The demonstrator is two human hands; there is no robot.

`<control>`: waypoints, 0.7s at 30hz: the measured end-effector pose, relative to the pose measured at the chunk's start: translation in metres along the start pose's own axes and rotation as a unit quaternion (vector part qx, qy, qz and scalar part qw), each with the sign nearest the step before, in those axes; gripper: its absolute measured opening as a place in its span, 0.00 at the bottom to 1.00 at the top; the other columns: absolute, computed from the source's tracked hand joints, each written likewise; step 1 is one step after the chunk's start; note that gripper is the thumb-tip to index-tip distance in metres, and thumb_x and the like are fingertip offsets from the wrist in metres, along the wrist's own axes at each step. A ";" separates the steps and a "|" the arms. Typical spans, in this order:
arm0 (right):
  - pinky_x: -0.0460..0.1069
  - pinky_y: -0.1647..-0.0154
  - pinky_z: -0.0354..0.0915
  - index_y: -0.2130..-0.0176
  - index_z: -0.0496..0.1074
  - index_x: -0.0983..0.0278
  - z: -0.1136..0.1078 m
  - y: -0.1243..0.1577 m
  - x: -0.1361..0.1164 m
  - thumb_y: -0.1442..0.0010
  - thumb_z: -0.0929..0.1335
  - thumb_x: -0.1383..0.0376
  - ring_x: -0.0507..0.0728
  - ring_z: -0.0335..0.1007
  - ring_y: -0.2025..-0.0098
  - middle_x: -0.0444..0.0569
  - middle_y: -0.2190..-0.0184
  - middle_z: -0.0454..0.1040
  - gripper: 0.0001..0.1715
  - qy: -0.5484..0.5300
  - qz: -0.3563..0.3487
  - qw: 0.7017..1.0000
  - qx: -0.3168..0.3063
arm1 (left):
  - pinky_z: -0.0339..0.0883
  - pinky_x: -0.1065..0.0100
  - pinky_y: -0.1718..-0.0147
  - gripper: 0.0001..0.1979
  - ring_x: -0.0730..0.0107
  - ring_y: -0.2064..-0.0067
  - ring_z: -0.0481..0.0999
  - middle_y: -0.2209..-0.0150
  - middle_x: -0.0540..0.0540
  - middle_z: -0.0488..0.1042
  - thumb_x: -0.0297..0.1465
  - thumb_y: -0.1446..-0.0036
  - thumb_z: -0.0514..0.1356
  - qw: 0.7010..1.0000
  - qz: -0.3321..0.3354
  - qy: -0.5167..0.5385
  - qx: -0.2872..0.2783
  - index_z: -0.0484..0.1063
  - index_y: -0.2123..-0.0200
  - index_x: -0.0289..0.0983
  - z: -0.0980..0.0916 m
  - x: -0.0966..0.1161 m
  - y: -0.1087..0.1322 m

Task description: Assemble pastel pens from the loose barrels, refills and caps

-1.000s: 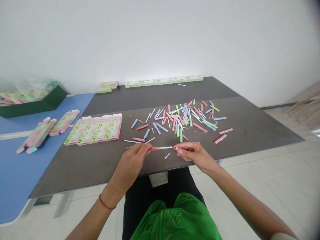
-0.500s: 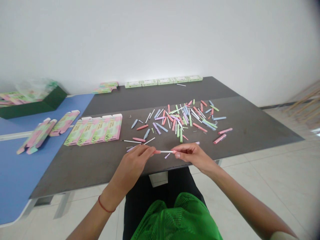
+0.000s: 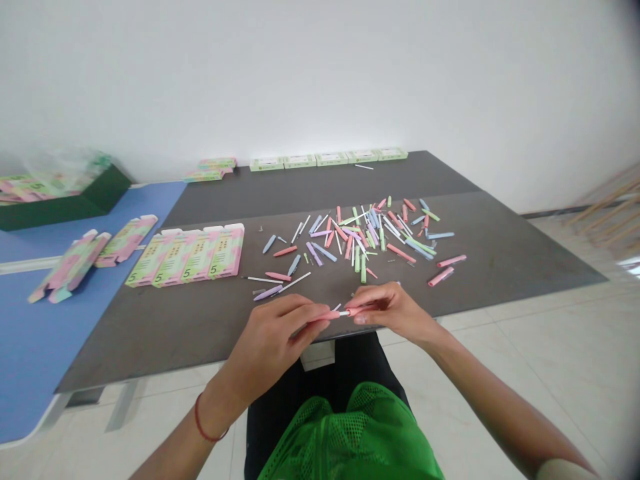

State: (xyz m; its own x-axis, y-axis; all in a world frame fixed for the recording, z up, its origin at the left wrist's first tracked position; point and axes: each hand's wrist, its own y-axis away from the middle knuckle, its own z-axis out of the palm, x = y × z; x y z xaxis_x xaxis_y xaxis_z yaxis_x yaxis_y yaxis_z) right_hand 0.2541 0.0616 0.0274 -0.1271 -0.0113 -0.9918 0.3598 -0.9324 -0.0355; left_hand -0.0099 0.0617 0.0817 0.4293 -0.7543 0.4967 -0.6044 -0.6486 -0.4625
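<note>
Close to the table's front edge, my left hand (image 3: 277, 340) pinches a pink pen piece (image 3: 331, 315). Opposite it, my right hand (image 3: 397, 312) is closed on a pink pen barrel (image 3: 354, 311). A short stretch of white refill (image 3: 343, 313) bridges the two pink parts, all roughly in one line. My fingers cover much of both parts. Beyond my hands lies a scattered heap of pen parts (image 3: 370, 233) in pink, green, blue and purple, mixed with white refills. A purple barrel (image 3: 268, 293) rests just past my left hand.
Several flat printed boxes (image 3: 225, 250) stand in a row at left on the dark table (image 3: 200, 327). More boxes (image 3: 331, 159) line the wall side. On the blue table (image 3: 30, 353) are open cartons (image 3: 70, 267) and a dark green bin (image 3: 100, 197). Two pink pens (image 3: 441, 276) lie at right.
My hands have drawn closer together, mainly by the left moving right and slightly nearer me. Less white refill shows between the pink parts.
</note>
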 end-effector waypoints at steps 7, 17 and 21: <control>0.48 0.60 0.77 0.61 0.86 0.62 0.002 -0.003 -0.002 0.52 0.83 0.63 0.55 0.82 0.63 0.50 0.65 0.85 0.16 0.030 0.000 0.999 0.030 | 0.76 0.73 0.61 0.07 0.72 0.63 0.84 0.60 0.49 0.86 0.29 0.35 0.67 0.997 -0.053 0.064 0.002 0.83 0.55 0.40 0.006 -0.005 0.000; 0.48 0.61 0.78 0.65 0.85 0.63 0.005 -0.002 -0.013 0.49 0.82 0.64 0.56 0.84 0.64 0.51 0.67 0.86 0.10 0.064 -0.014 0.997 0.051 | 0.80 0.76 0.59 0.07 0.71 0.63 0.86 0.60 0.49 0.87 0.28 0.39 0.70 0.982 -0.100 0.148 0.053 0.86 0.58 0.40 0.018 -0.011 0.002; 0.46 0.63 0.76 0.64 0.86 0.63 0.005 -0.002 -0.016 0.48 0.81 0.64 0.55 0.83 0.65 0.51 0.67 0.85 0.09 0.093 -0.030 0.994 0.037 | 0.82 0.74 0.61 0.07 0.69 0.64 0.87 0.61 0.48 0.87 0.30 0.40 0.71 0.969 -0.146 0.197 0.038 0.86 0.57 0.39 0.020 -0.010 0.003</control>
State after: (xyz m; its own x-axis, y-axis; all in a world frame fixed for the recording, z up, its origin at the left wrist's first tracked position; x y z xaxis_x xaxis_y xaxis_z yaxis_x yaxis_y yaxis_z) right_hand 0.2509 0.0614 0.0436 0.0302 0.1060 -0.9939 0.2861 -0.9537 -0.0930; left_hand -0.0022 0.0656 0.0607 0.2761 -0.4493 0.8496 -0.4377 -0.8458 -0.3050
